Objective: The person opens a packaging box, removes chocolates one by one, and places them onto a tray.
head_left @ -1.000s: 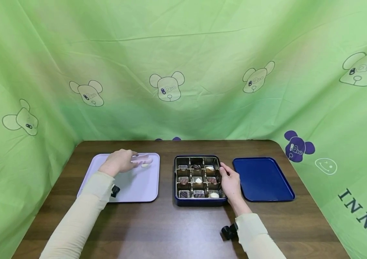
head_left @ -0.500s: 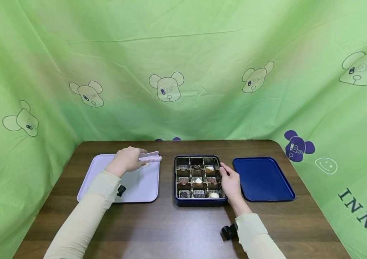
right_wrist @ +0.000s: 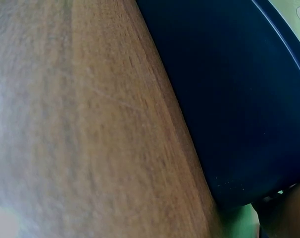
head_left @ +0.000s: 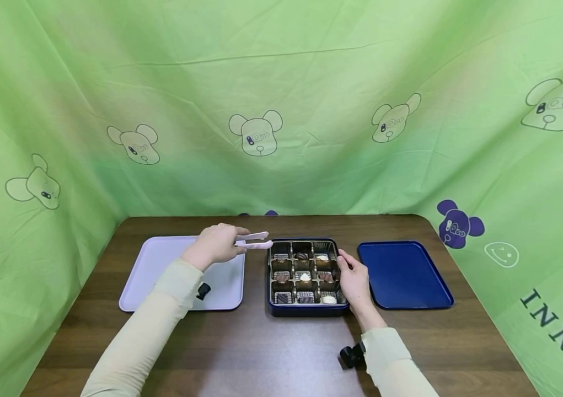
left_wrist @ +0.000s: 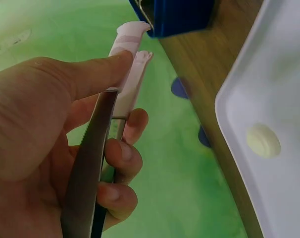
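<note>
My left hand (head_left: 218, 245) holds a pair of tongs (head_left: 256, 240), metal with pale pink tips, over the right edge of the lavender tray (head_left: 167, 275). The tong tips stand apart with nothing between them, right at the back left corner of the chocolate box (head_left: 308, 311). In the left wrist view, thumb and curled fingers grip the tongs, and one round white chocolate (left_wrist: 264, 140) lies on the tray. My left hand hides it in the head view. The dark blue box has a gold divided insert with dark, brown and white chocolates. My right hand (head_left: 354, 278) rests against the box's right side, fingers fairly straight.
A flat dark blue lid (head_left: 405, 275) lies on the wooden table (head_left: 271, 353) to the right of the box. A green printed curtain (head_left: 306, 182) hangs behind the table and along both sides.
My left hand has lifted the tongs off the tray and moved right to the box's back left corner. The tong tips have spread apart. My right hand and the box have not moved.
</note>
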Demonstrator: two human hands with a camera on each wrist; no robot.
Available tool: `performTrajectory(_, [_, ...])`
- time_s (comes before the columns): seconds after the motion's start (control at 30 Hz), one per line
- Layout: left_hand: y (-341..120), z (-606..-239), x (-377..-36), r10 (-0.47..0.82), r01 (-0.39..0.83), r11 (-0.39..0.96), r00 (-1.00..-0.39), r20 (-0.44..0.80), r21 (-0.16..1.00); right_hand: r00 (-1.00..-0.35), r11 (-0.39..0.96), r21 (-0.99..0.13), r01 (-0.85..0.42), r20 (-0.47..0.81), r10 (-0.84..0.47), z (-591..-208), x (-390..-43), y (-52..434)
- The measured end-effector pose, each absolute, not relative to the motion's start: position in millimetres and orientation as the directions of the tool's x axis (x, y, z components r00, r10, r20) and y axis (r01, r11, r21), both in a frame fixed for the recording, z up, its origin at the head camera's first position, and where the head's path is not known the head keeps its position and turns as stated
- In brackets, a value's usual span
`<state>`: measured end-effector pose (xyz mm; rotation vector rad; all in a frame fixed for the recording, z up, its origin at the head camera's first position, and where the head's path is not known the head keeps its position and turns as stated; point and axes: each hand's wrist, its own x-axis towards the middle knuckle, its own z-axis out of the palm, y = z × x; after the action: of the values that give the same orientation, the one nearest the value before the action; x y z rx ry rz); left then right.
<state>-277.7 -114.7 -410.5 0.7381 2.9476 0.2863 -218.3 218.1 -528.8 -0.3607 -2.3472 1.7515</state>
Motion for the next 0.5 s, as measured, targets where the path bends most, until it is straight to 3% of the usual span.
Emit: performTrajectory(0.5, [-62,-407,-280,0.566,0.555,0.82,-0.822,-0.057,0.137,-0.952,0.266,-0.96,0.091,-0.005,0.307,-528,-217,218])
